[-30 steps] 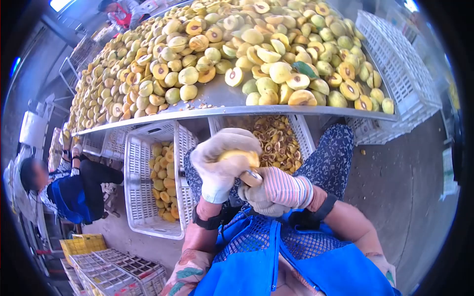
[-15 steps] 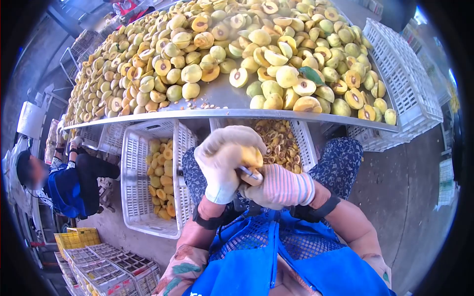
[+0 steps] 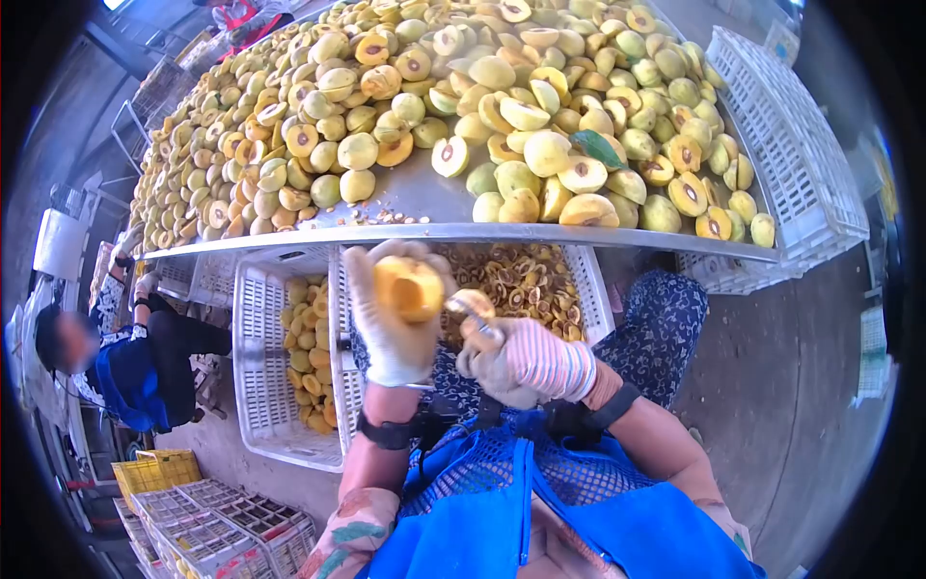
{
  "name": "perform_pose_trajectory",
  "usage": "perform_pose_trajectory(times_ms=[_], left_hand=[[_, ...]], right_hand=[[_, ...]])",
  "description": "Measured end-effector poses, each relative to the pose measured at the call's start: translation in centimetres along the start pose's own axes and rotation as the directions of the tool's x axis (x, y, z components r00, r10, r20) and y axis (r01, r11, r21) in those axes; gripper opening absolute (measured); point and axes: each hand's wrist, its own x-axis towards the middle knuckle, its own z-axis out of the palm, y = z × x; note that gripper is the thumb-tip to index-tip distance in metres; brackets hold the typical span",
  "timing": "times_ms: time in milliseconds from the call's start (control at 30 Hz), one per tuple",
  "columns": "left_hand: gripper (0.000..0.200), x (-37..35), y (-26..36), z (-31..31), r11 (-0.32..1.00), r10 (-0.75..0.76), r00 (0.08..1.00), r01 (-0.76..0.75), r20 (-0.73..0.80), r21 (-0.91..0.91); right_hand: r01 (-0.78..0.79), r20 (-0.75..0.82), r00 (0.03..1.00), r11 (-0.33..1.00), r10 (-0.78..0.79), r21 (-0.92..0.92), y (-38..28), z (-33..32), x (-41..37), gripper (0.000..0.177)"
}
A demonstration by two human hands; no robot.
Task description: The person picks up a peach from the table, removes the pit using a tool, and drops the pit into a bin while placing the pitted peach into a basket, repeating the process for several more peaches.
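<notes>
My left hand point(image 3: 386, 333), in a pale glove, is closed around a yellow peach half point(image 3: 409, 289) whose hollowed cut face shows. To its right, my right hand point(image 3: 535, 362), in a striped glove, grips a small pitting tool point(image 3: 479, 323) with a metal end. A scooped-out pit piece point(image 3: 471, 303) with pale flesh sits at the tool's tip, apart from the peach half. Beneath both hands stands a white crate point(image 3: 590, 289) of brown pits and scraps point(image 3: 521, 285). The tool's handle is mostly hidden in my fingers.
A metal table point(image 3: 453, 232) heaped with halved peaches point(image 3: 338, 125) spans the front. At left, a white crate point(image 3: 253, 367) holds pitted halves point(image 3: 311, 352). Stacked crates point(image 3: 786, 154) flank the table's right end. A co-worker point(image 3: 145, 372) sits at left; yellow crates point(image 3: 154, 473) stand lower left.
My hands have moved apart. The left went left with the peach half, turning its hollow into view; the tool in my right hand has come away with the pit piece.
</notes>
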Motion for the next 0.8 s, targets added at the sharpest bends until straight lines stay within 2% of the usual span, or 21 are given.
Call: perform_pose_trajectory(times_ms=[33, 67, 100, 133, 167, 233, 267, 300, 333, 367, 433, 467, 500, 533, 567, 633, 667, 700, 767, 800], left_hand=[[0.046, 0.3, 1.3, -1.9, 0.989, 0.098, 0.994, -0.093, -0.039, 0.114], [0.045, 0.6, 2.6, -3.7, 0.959, 0.223, 0.971, -0.203, -0.091, 0.196], [0.041, 0.6, 4.3, -5.6, 0.905, 0.32, 0.942, -0.273, -0.1, 0.328], [0.036, 1.4, 5.8, -9.0, 0.784, 0.44, 0.882, -0.284, -0.171, 0.553], [0.036, 2.9, 6.9, -12.6, 0.572, 0.565, 0.819, -0.298, -0.104, 0.764], [0.043, 3.8, 9.1, -13.2, 0.155, 0.682, 0.731, -0.162, 0.013, 0.975], [0.048, 4.5, 9.4, -12.3, 0.345, 0.601, 0.796, -0.179, -0.07, 0.922], [0.051, 6.5, 9.1, -12.5, 0.232, 0.613, 0.79, -0.217, 0.031, 0.948], [0.054, 8.2, 9.0, -11.0, 0.116, 0.612, 0.78, -0.254, 0.133, 0.96], [0.058, 9.5, 9.0, -9.1, -0.375, 0.541, 0.756, -0.175, 0.368, 0.91], [0.058, 13.9, 7.3, -6.8, -0.58, 0.428, 0.699, -0.273, 0.573, 0.767], [0.059, 16.2, 6.7, -5.8, -0.693, 0.29, 0.691, -0.326, 0.663, 0.643], [0.059, 18.2, 5.8, -5.2, -0.751, 0.202, 0.687, -0.348, 0.698, 0.56], [0.057, 20.4, 4.8, -5.2, -0.789, 0.13, 0.739, -0.327, 0.661, 0.521], [0.054, 22.3, 3.9, -5.4, -0.824, 0.056, 0.789, -0.309, 0.612, 0.475], [0.051, 23.7, 3.4, -5.2, -0.757, -0.007, 0.89, -0.303, 0.456, 0.579], [0.045, 23.8, 3.4, -5.6, -0.702, 0.046, 0.844, -0.354, 0.535, 0.618], [0.045, 23.7, 3.5, -5.9, -0.709, 0.031, 0.845, -0.358, 0.533, 0.608], [0.04, 22.7, 4.0, -6.9, -0.619, 0.194, 0.843, -0.291, 0.501, 0.73], [0.038, 20.7, 4.7, -5.6, 0.146, 0.186, 0.978, -0.124, 0.096, 0.981]], right_hand=[[0.317, 0.189, 0.948, 0.765, -0.255, -0.561, 0.2, -1.8, 0.6, 0.015], [0.552, 0.48, 0.813, 0.173, -0.328, -0.816, 0.1, -3.3, 1.3, 0.015], [-0.226, -0.185, 0.97, 0.294, 0.16, -0.929, 1.3, -3.4, 1.8, 0.019], [-0.264, -0.25, 0.962, 0.134, 0.114, -0.955, 2.3, -4.5, 0.9, 0.024], [-0.443, -0.413, 0.897, 0.331, 0.16, -0.833, 5.1, -5.6, 1.6, 0.027], [-0.434, -0.4, 0.895, 0.177, 0.198, -0.883, 6.1, -5.6, 1.8, 0.028], [-0.348, -0.31, 0.921, 0.143, 0.235, -0.927, 7.3, -5.9, 1.7, 0.028], [-0.254, -0.218, 0.938, 0.108, 0.27, -0.961, 8.1, -6.2, 1.8, 0.028], [-0.316, -0.275, 0.891, 0.059, 0.361, -0.947, 8.0, -5.5, 2.0, 0.03], [-0.232, -0.161, 0.888, 0.116, 0.43, -0.966, 9.4, -6.0, 2.3, 0.03], [-0.178, -0.109, 0.885, 0.113, 0.454, -0.978, 11.1, -5.5, 2.1, 0.032], [-0.305, -0.188, 0.846, 0.163, 0.499, -0.938, 8.8, -4.3, 2.1, 0.033], [-0.429, -0.26, 0.796, 0.207, 0.547, -0.879, 6.6, -3.3, 2.0, 0.035], [-0.375, -0.23, 0.831, 0.205, 0.505, -0.904, 8.4, -3.7, 1.9, 0.036], [-0.346, -0.199, 0.845, 0.223, 0.496, -0.911, 9.9, -4.3, 1.8, 0.038], [-0.375, -0.183, 0.829, 0.283, 0.528, -0.883, 6.7, -4.0, 2.5, 0.035], [-0.381, -0.176, 0.827, 0.301, 0.534, -0.874, 6.2, -4.3, 2.7, 0.035], [-0.379, -0.18, 0.828, 0.293, 0.531, -0.878, 5.8, -4.6, 3.0, 0.034], [-0.366, -0.175, 0.836, 0.291, 0.52, -0.884, 6.8, -5.1, 3.1, 0.034], [-0.312, -0.148, 0.887, 0.33, 0.438, -0.891, 8.8, -5.7, 2.9, 0.034]])
